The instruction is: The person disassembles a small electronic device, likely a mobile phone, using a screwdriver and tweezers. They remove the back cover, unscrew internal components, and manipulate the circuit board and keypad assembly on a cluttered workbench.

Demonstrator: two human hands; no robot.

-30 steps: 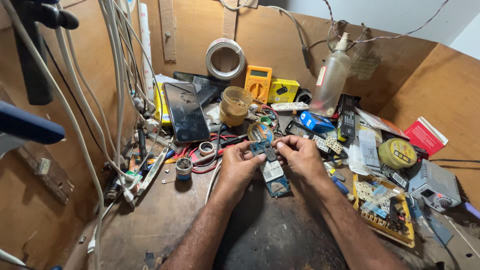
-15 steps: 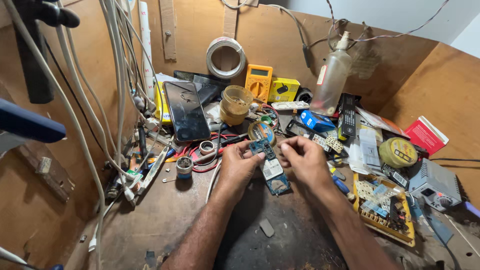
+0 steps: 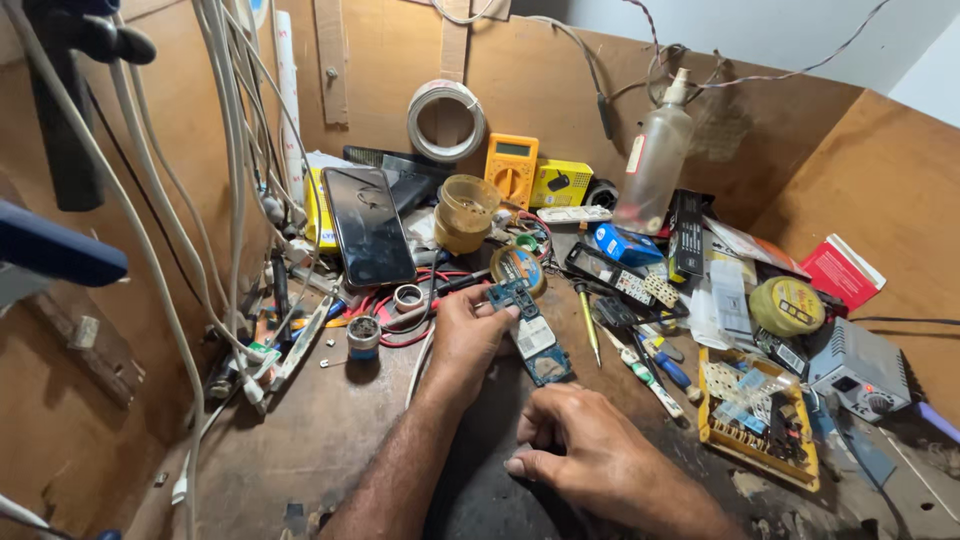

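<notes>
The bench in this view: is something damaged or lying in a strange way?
Yes. The circuit board under the left hand lies bare, without any case. The dark phone leans tilted against clutter instead of lying flat. Tools and parts crowd the worktop in disorder.

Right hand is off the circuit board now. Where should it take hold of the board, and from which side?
Probably the lower end of the circuit board, pinched by its long edges and approached from the lower right. The board lies flat and narrow on the bench; the left hand pins its top end, and a screwdriver lies close along its right. The right hand rests just below, closed on nothing.
</notes>
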